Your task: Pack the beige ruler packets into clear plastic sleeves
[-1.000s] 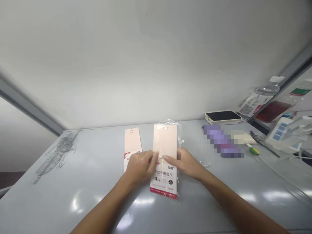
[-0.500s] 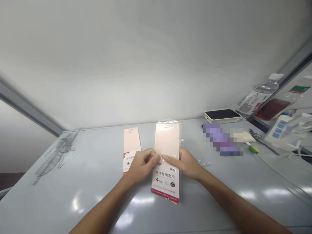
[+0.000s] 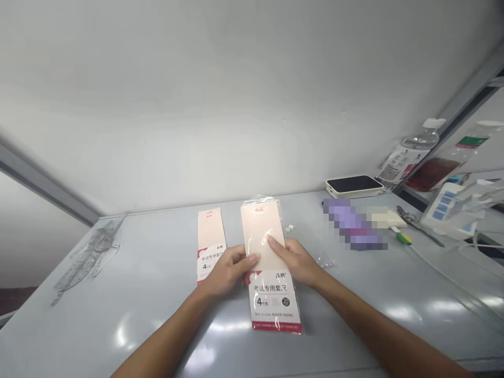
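Observation:
A pale pink and white ruler-set packet [image 3: 274, 296] in a clear plastic sleeve is held upright above the desk, tilted a little. My left hand [image 3: 230, 268] grips its left edge, thumb on the front. On the right edge my right hand [image 3: 297, 257] is closed round it, its thumb pressed on the pink part; the fingers behind the packet are hidden. Two or so matching packets [image 3: 211, 231] lie stacked on the desk to the left, partly covered by my left hand and forearm.
On the grey desk [image 3: 149, 294], a phone [image 3: 354, 185], a blurred purple item [image 3: 350, 223], a cable [image 3: 429, 268] and scissors [image 3: 425, 231] lie to the right. Bottles [image 3: 409, 152] stand behind them. Clear plastic film [image 3: 325, 257] lies beside my right hand. A drawing [image 3: 90, 252] marks the left side.
The packet has tilted, its top moving left and its bottom right. My right thumb has moved up along its front, and my thumbs have drawn apart. The view has shifted slightly.

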### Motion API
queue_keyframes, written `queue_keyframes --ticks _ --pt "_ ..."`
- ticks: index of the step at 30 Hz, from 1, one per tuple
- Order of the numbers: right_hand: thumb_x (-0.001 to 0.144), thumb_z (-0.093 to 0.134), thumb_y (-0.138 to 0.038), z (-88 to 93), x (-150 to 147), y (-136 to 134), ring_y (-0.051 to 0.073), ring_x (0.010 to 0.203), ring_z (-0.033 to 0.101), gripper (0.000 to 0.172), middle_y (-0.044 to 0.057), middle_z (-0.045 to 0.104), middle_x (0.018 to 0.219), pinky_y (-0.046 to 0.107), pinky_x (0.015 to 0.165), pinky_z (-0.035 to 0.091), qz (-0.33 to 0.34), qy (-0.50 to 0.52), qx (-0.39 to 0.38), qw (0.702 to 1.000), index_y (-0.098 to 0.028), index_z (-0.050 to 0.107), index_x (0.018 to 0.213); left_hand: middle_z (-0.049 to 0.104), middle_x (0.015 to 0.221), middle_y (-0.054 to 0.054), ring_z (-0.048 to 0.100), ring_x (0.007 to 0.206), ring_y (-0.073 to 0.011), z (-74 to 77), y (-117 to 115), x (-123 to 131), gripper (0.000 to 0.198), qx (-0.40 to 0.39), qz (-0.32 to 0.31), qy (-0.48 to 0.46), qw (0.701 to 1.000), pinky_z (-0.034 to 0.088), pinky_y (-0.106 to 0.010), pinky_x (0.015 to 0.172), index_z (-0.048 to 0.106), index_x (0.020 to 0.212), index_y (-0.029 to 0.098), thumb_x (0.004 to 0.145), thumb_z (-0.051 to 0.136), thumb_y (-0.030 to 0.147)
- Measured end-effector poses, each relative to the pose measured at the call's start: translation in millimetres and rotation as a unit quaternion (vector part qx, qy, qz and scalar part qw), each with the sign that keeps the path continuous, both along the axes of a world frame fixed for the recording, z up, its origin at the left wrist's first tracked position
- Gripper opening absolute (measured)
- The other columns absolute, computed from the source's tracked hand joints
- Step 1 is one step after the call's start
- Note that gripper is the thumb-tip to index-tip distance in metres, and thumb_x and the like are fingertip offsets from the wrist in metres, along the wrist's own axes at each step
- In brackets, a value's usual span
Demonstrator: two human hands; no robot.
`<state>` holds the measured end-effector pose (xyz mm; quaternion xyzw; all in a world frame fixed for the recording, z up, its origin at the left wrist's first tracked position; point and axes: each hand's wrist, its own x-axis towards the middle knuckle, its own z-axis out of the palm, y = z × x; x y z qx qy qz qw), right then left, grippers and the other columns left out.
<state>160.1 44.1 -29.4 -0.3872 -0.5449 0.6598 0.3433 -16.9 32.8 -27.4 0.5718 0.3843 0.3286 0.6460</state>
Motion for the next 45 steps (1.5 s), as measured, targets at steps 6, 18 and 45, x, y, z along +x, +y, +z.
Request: queue_keyframes --ticks 6,18,45 --pt "0.080 0.041 -0.053 -1.0 -1.4 0.8 0.016 0.057 0.058 0.045 0.004 0.060 0.060 0.025 0.050 0.041 0.001 -0.020 0.008 1.000 -0.014 0.056 0.065 0.057 0.072 -0.005 0.053 0.063 -0.0130 -1.7 0.2 0.4 0.030 -0.010 0.025 0.004 1.000 0.039 -0.024 0.057 0.055 0.079 0.012 0.079 0.051 0.041" --pt "0.076 0.051 -0.044 -6.4 5.7 10.4 0.015 0.055 0.056 0.032 -0.001 0.058 0.059 0.027 0.053 0.043 -0.044 -0.160 0.100 0.981 -0.017 0.055 0.093 0.048 0.053 0.004 0.044 0.049 -0.0092 -5.3 9.6 -6.3 0.032 0.151 0.249 0.249 0.924 0.032 -0.021 0.046 0.056 0.075 0.018 0.077 0.047 0.048" --pt "0.057 0.054 -0.067 -10.4 69.6 46.6 0.026 0.069 0.056 0.052 0.010 0.059 0.076 0.032 0.051 0.035 -0.160 -0.624 0.090 0.759 -0.019 0.050 0.075 0.059 0.092 -0.012 0.059 0.074 -0.0259 9.4 36.8 -66.9 0.062 0.008 0.231 0.630 0.742 0.038 -0.030 0.053 0.044 0.084 0.019 0.052 0.050 0.072"
